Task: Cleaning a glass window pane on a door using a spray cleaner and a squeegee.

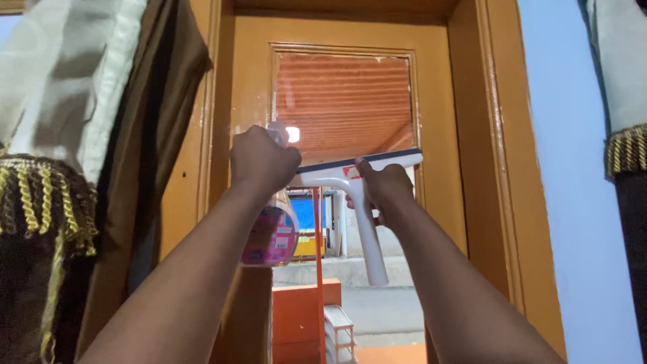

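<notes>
Squeegee up on the glass, spray bottle raised beside it.
Right hand (385, 187) has its fingers clenched round the white squeegee (360, 195) just under its blade: light, stiff plastic, likely. Left hand (263, 160) grips the pink spray bottle (271, 236) by the neck; liquid-weighted, probably slick, against the window pane (344, 101).

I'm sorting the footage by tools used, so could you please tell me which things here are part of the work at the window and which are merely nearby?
In use:
- spray bottle, gripped by the left hand
- white squeegee, held by the right hand at the window pane
- orange window frame

Merely nearby:
- brown fringed curtain
- blue wall
- orange rack outside
</notes>
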